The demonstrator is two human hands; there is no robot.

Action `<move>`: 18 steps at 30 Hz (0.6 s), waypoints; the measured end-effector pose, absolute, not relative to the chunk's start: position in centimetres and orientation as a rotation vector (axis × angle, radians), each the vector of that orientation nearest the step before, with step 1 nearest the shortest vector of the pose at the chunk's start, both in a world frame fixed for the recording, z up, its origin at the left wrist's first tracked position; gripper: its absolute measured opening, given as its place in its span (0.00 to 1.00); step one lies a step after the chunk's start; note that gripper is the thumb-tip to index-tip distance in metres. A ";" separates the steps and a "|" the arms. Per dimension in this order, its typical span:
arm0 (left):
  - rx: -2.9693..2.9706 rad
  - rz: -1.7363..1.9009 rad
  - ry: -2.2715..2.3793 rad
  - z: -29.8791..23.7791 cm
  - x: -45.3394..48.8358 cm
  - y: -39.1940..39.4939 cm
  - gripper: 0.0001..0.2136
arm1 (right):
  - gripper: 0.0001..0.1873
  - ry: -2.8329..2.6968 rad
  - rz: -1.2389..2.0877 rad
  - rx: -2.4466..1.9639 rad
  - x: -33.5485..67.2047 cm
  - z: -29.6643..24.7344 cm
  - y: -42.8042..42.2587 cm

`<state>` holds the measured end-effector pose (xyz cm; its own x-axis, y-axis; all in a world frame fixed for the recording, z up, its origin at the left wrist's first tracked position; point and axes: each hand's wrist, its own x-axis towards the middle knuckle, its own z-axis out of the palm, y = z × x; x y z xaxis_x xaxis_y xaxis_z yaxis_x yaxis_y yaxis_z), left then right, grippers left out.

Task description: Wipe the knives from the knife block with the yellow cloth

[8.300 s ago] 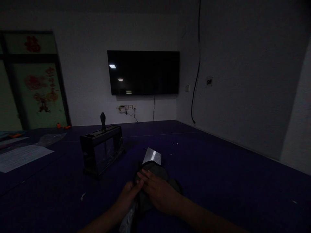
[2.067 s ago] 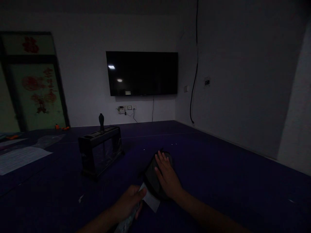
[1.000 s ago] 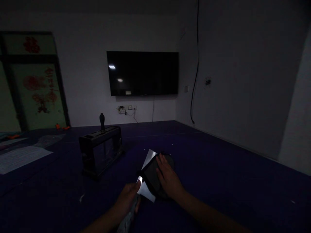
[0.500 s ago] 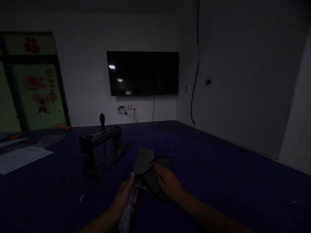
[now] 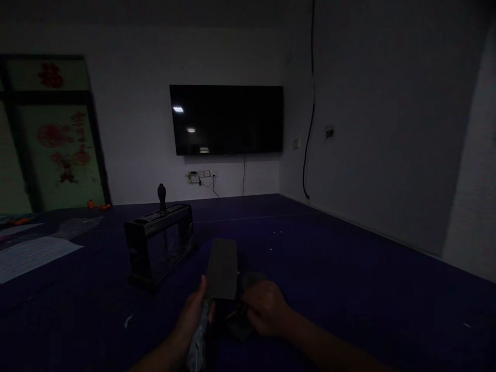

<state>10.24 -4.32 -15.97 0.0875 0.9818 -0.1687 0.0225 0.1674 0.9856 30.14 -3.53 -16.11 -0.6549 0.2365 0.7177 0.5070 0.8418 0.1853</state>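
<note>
My left hand (image 5: 194, 315) grips the handle of a cleaver (image 5: 222, 268), whose broad flat blade points away from me above the dark purple surface (image 5: 349, 279). My right hand (image 5: 265, 309) is closed on a dark cloth (image 5: 248, 299) bunched just to the right of the blade's base. A dark knife block (image 5: 158, 242) with clear sides stands to the left of the blade, with one black knife handle (image 5: 161, 195) sticking up out of it. The room is dim.
A black television (image 5: 227, 120) hangs on the far wall above a socket strip (image 5: 201, 174). White papers (image 5: 31, 250) lie at the left edge. A green panel with red decorations (image 5: 58, 144) leans at the back left. A black cable (image 5: 310, 103) runs down the right wall.
The cloth has come off the blade: a second ago my right hand pressed it flat on the cleaver, and now it holds it bunched beside the raised, bare blade.
</note>
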 end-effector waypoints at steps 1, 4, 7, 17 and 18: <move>1.126 1.046 1.235 -16.0 10.3 -4.4 0.35 | 0.09 -2.310 -0.533 -0.507 30.1 -16.2 -3.7; 1.153 1.102 1.207 -15.6 10.5 -5.1 0.33 | 0.04 -2.354 -0.648 -0.444 30.0 -16.4 -4.1; 1.277 1.149 1.189 -13.8 10.5 -6.3 0.29 | 0.03 -2.354 -0.675 -0.471 30.0 -16.3 -4.2; 1.974 1.112 1.668 -0.6 5.0 -8.0 0.22 | 0.04 -2.426 -0.590 -0.550 30.3 -16.4 -3.9; 2.060 1.137 1.684 0.7 4.1 -7.8 0.22 | 0.05 -2.426 -0.590 -0.555 30.3 -16.3 -3.9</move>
